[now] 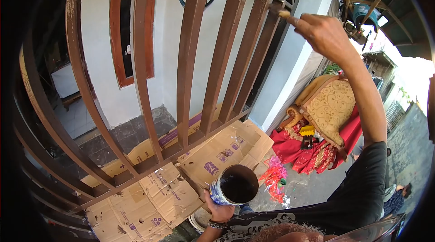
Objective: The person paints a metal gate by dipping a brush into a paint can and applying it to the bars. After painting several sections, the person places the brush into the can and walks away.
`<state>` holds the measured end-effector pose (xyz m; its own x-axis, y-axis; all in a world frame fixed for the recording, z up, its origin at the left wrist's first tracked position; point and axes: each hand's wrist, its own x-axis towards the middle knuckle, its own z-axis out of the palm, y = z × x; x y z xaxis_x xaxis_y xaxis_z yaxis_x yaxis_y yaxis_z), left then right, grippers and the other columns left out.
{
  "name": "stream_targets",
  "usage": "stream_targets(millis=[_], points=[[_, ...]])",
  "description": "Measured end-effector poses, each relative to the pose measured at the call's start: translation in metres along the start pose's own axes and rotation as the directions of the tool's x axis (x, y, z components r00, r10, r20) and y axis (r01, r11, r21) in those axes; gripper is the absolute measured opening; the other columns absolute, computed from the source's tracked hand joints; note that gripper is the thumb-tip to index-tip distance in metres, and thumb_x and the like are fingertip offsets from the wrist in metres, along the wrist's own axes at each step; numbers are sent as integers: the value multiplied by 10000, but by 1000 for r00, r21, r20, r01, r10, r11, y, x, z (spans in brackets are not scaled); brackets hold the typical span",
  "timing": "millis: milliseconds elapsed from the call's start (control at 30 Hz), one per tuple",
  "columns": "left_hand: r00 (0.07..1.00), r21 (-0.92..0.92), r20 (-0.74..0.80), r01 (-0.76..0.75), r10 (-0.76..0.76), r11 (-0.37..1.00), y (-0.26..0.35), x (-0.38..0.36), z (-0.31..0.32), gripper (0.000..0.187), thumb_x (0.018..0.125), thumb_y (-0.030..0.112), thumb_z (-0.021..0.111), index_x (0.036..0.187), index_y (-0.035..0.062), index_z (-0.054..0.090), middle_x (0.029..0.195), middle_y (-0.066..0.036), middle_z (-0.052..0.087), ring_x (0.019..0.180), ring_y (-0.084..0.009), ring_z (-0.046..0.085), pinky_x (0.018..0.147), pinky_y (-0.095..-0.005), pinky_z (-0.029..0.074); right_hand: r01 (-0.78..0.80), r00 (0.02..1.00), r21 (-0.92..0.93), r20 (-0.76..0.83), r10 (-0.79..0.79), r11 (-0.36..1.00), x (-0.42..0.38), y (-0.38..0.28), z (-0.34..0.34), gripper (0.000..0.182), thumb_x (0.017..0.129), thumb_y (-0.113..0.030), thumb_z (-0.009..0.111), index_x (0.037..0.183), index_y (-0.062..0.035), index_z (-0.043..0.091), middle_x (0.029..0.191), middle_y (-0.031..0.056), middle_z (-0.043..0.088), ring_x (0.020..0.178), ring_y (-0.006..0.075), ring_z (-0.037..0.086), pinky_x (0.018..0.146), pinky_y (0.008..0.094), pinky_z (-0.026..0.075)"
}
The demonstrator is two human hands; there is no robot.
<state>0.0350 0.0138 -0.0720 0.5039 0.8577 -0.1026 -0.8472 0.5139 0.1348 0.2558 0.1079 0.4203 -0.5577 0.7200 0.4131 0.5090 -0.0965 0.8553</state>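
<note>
My right hand (325,37) is raised at the upper right, its fingers closed round the handle of a paintbrush (284,14). The brush's dark bristle end is against or very near the upper part of the last bar of a brown metal railing (220,56). Down low, my left hand (219,209) grips a paint can (216,192) from its side and beneath. The can has a blue and white label, is tilted towards me, and shows dark brown paint inside. Some railing bars have pale, worn patches along their upper edges.
Flattened cardboard (167,192) covers the floor under the railing. A bucket (198,219) stands below the can. To the right are a patterned armchair (330,106), red cloth (294,151) and colourful plastic strips (274,176). Another person (396,199) is at the far right.
</note>
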Motion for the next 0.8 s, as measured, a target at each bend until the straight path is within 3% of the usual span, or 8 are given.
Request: stream_targets(millis=[133,167,300,400,433,533,667,800], points=[[1000,-14,-1,26,-26,1000,-3,2,-4,794,956,707,356,1451,98,475,1437,-104,554,1328,-294,526,1126,-454,411,89,996,75,-22,-88,993,-4,-2,7,210,914,-125,638,1115,-81,680,845,71,676,735,261,702,641,379,575],[1000,-13,2,27,-27,1000,-3,3,-4,793,956,706,356,1451,98,475,1441,-103,551,1330,-293,523,1127,-454,410,87,993,165,63,-98,982,-7,-4,2,227,916,-155,650,1129,-86,685,864,77,699,756,263,705,673,390,578],[999,38,-9,37,-36,999,-3,3,-6,809,939,725,355,1457,116,478,1473,-94,519,1355,-299,493,1146,-470,374,46,995,407,-99,-6,912,-4,10,-1,240,945,-218,651,1147,-101,708,897,92,733,726,230,692,673,368,567],[998,31,-30,55,-54,998,-6,3,-10,823,925,742,357,1461,130,479,1489,-92,501,1365,-304,479,1155,-479,354,-244,963,682,85,257,689,-8,23,-5,256,994,-272,603,1153,-107,718,851,59,716,670,153,640,622,298,527],[997,16,-35,63,-63,998,-7,3,-11,826,922,746,359,1462,132,478,1491,-93,499,1366,-306,479,1155,-479,353,-336,922,760,143,361,556,-16,26,-3,318,1017,-319,565,1156,-78,720,761,42,664,612,93,555,564,235,458],[999,73,-27,33,-31,997,-4,3,-5,834,913,755,367,1463,139,477,1494,-96,493,1365,-309,477,1156,-479,352,-371,854,906,248,457,202,-47,43,11,360,1009,-336,576,1145,-34,715,693,25,613,560,70,509,516,203,401],[999,15,0,45,-45,999,-2,4,-2,802,947,708,360,1464,104,460,1477,-91,515,1369,-288,477,1172,-467,334,-298,784,954,268,560,-39,-72,40,32,388,985,-334,607,1136,9,707,660,8,573,532,61,470,490,204,372],[999,-2,20,38,-38,999,-1,5,7,831,937,726,347,1473,100,453,1488,-101,503,1379,-297,464,1179,-473,319,-275,776,959,259,575,-61,-76,31,35,379,984,-327,608,1145,2,706,663,7,577,555,67,484,506,213,384]])
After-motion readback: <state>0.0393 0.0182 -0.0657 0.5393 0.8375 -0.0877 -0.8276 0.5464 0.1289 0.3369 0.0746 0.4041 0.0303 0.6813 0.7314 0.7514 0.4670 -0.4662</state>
